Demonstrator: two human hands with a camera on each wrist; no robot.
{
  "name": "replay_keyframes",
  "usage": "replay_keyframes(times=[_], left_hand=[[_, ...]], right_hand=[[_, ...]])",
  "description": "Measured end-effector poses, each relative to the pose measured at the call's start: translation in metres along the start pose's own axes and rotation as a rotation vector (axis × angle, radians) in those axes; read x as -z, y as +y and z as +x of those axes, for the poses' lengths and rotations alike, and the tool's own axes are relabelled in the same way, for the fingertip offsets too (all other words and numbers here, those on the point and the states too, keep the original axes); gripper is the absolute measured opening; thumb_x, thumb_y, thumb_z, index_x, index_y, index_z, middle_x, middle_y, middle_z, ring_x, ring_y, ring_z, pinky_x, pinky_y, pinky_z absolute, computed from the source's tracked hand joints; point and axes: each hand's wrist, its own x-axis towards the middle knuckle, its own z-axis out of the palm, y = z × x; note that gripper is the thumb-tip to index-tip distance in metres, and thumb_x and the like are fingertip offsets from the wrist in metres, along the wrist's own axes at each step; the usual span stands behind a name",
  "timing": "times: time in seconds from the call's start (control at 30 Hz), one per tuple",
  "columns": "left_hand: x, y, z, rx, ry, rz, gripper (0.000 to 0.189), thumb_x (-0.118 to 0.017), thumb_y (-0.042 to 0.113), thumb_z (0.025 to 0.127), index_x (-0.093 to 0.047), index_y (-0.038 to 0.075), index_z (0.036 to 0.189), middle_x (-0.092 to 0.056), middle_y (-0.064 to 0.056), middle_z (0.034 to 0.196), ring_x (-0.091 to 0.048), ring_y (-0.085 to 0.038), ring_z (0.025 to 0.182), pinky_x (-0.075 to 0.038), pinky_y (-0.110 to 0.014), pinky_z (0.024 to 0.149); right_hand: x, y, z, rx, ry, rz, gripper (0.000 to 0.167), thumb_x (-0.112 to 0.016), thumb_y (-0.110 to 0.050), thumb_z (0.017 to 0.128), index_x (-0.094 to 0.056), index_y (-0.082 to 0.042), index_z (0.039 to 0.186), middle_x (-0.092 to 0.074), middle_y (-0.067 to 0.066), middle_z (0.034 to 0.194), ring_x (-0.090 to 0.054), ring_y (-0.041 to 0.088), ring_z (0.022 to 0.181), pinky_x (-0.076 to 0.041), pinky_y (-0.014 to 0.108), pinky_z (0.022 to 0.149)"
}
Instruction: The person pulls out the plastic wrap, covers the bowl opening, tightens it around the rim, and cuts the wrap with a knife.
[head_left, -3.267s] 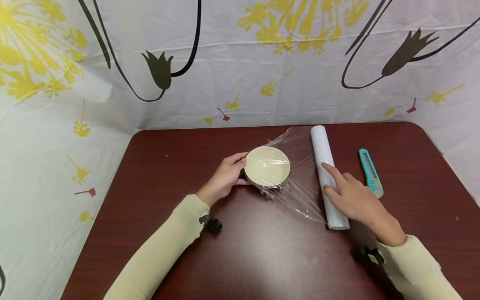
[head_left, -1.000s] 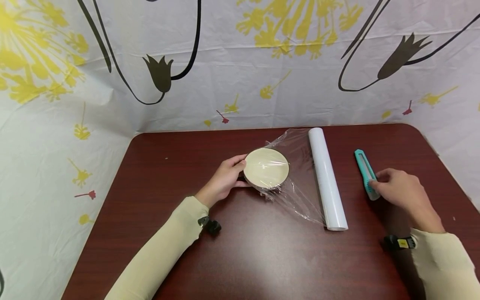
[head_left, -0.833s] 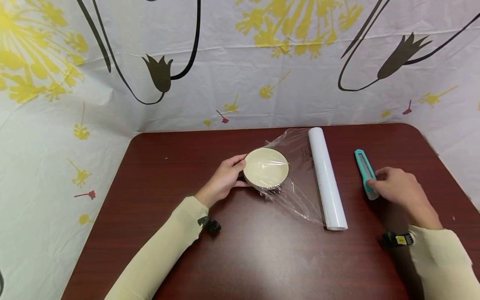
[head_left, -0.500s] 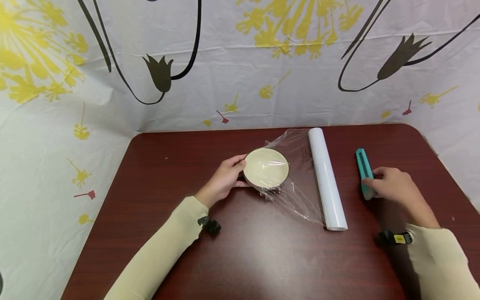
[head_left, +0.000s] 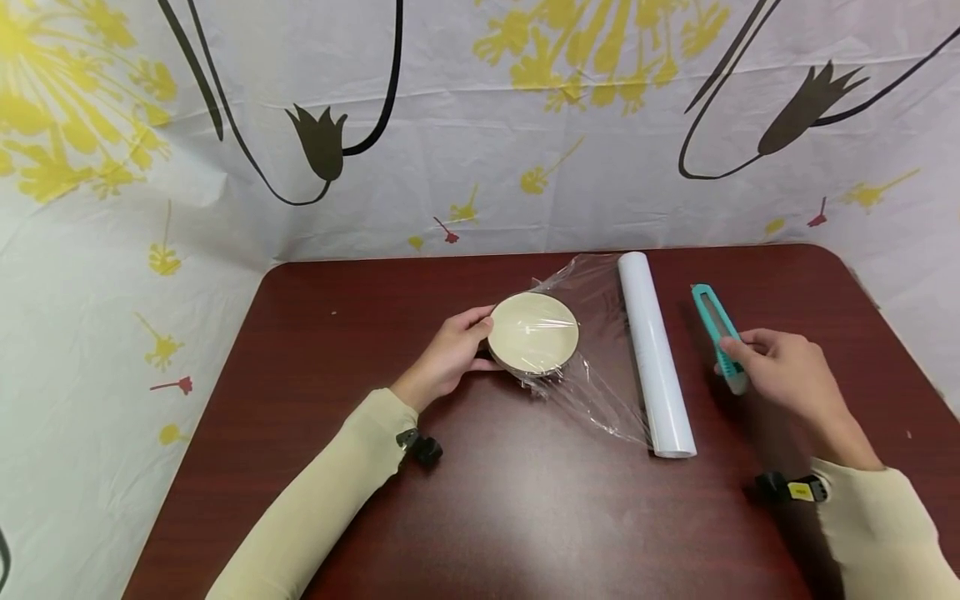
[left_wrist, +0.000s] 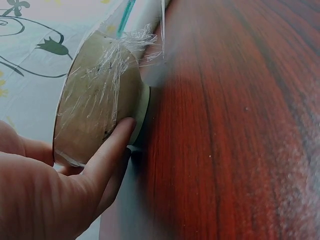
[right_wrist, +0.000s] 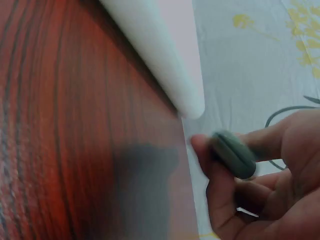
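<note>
A cream bowl (head_left: 533,332) stands on the table with clear plastic wrap (head_left: 600,308) drawn over its top and clinging in creases to its outer side. My left hand (head_left: 453,350) grips the bowl's left side, thumb near the rim and fingers low on the wall, as the left wrist view shows. From the bowl the wrap runs across to a white roll of cling film (head_left: 657,358). Right of the roll, my right hand (head_left: 787,371) holds a teal utility knife (head_left: 712,321) between thumb and fingers. In the right wrist view the knife (right_wrist: 233,155) shows end-on, above a shadow.
The dark red wooden table (head_left: 360,500) meets a white patterned sheet (head_left: 450,167) at its back and sides. The roll lies between the bowl and the right hand. Black wrist cameras (head_left: 427,451) sit on both sleeves.
My right hand has left the roll, reached the utility knife and taken it up, and has now shifted it slightly left. The left hand and bowl stay in place.
</note>
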Motion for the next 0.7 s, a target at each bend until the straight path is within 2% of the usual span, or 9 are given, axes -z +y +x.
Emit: replay_keyframes(times=[0.2,0.37,0.53,0.7], left_hand=[[0.000,0.000,0.002,-0.005,-0.002,-0.002,0.048,-0.044,0.015,0.121,-0.044,0.004,0.168,-0.055,-0.021,0.160,-0.067,-0.033,0.129,-0.065,-0.052,0.094],[0.000,0.001,0.003,0.009,0.002,0.002,0.048,-0.045,0.015,0.120,-0.045,0.004,0.167,-0.056,-0.022,0.158,-0.068,-0.032,0.125,-0.066,-0.051,0.091],[0.003,0.011,0.006,0.047,0.044,0.082,0.046,-0.052,0.018,0.118,-0.053,0.008,0.163,-0.061,-0.018,0.152,-0.068,-0.029,0.122,-0.067,-0.048,0.089],[0.006,0.027,0.017,0.051,0.086,0.206,0.044,-0.059,0.021,0.115,-0.062,0.009,0.157,-0.065,-0.011,0.150,-0.067,-0.026,0.125,-0.062,-0.046,0.101]], right_hand=[[-0.006,-0.011,-0.004,-0.011,0.147,0.014,0.056,-0.056,-0.049,0.115,-0.075,0.003,0.108,-0.075,0.003,0.074,-0.058,0.018,0.069,-0.044,0.034,0.051],[-0.008,-0.018,-0.007,-0.038,0.238,0.027,0.059,-0.058,-0.055,0.112,-0.077,0.000,0.098,-0.076,0.005,0.072,-0.057,0.015,0.064,-0.043,0.035,0.048],[-0.006,-0.023,-0.009,-0.021,0.272,0.042,0.059,-0.062,-0.056,0.110,-0.077,-0.002,0.092,-0.075,0.004,0.068,-0.057,0.012,0.060,-0.042,0.034,0.047],[-0.003,-0.029,-0.010,-0.011,0.269,0.075,0.057,-0.064,-0.056,0.109,-0.077,-0.004,0.091,-0.075,0.002,0.068,-0.058,0.011,0.059,-0.043,0.033,0.048]])
